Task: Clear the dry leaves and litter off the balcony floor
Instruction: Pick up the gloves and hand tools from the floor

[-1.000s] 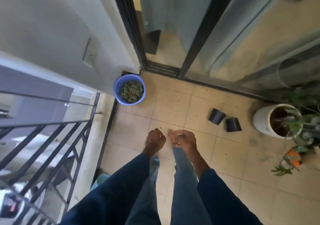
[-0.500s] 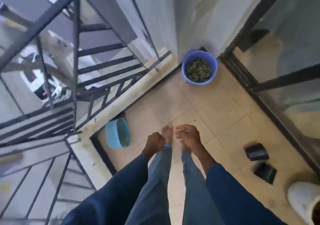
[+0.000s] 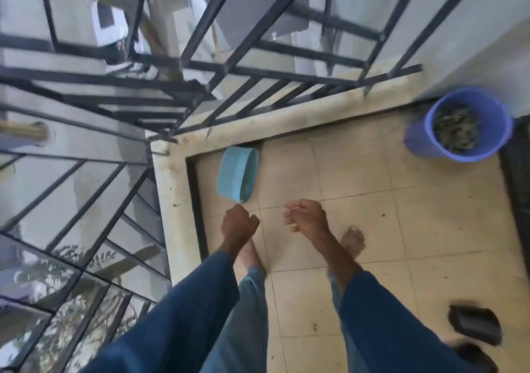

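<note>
A person stands barefoot on a beige tiled balcony floor (image 3: 372, 229), both arms in dark blue sleeves reaching forward and down. The left hand (image 3: 239, 225) is curled into a tight fist seen from the back, and nothing shows in it. The right hand (image 3: 307, 218) hangs just to its right, apart from it, with fingers loosely bent. A thin pale streak crosses its fingertips, but the blur makes it impossible to tell whether it pinches anything. Just beyond the left hand, a light-blue ribbed plastic basket (image 3: 236, 175) lies on its side in the far left corner of the floor, against the stained concrete kerb (image 3: 172, 215) that carries the black metal railing (image 3: 229, 71). At the far right, beside the grey wall, stands a round blue plastic bucket (image 3: 500, 126), upright, with a heap of dry greenish-brown leaves (image 3: 456, 129) inside it. A few small dark specks of litter (image 3: 383, 215) lie scattered on the tiles between the hands and the bucket, and another lies nearer, between the legs. At the near right edge, two small black plastic pots (image 3: 476, 325) lie tipped over close together.
</note>
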### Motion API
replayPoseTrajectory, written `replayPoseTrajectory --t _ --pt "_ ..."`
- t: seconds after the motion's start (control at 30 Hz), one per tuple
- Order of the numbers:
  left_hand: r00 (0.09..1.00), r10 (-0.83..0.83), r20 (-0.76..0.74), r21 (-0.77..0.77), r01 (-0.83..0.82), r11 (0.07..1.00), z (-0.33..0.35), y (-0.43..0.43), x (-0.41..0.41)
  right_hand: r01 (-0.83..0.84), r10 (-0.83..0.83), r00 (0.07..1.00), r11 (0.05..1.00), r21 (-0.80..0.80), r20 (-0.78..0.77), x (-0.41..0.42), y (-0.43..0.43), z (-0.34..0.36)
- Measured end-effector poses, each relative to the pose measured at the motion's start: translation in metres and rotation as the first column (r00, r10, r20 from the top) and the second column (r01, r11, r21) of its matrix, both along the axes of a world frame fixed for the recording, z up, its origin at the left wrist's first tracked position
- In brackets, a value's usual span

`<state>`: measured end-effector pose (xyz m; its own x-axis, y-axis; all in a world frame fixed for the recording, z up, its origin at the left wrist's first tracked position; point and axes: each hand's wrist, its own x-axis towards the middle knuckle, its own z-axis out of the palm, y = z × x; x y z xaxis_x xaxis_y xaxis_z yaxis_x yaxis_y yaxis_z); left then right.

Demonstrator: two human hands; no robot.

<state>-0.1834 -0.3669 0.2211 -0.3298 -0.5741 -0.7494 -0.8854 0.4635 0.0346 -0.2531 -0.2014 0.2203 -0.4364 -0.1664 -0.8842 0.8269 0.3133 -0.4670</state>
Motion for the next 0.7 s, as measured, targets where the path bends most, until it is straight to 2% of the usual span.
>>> replayPoseTrajectory --t 0.17,0.27,0.43,0.53,0.7 --pt "0.993 -0.081 -0.089 -0.16 0.066 0.985 -0.092 -0.067 0.022 0.0 0.0 1.0 0.999 0.041 -0.017 0.034 -0.079 -0.1" --pt "0.986 -0.075 -0.147 -0.204 0.044 0.978 -0.156 -0.092 0.016 -0.042 0.043 0.999 0.996 0.08 -0.001 0.053 -0.116 -0.163" --pt "0.992 -0.102 -0.074 -0.215 0.084 0.973 -0.247 -0.103 -0.005 -0.097 0.091 0.994 0.988 0.122 0.056 0.07 -0.147 -0.265" --pt "0.992 0.002 -0.123 -0.252 -0.033 0.967 -0.284 -0.11 -0.011 -0.094 0.082 0.991 0.989 0.11 0.107 0.074 -0.155 -0.301" --pt "0.963 0.106 -0.246 -0.284 -0.176 0.942 -0.294 -0.125 0.003 -0.118 0.098 0.986 0.981 0.151 0.133 0.082 -0.158 -0.333"
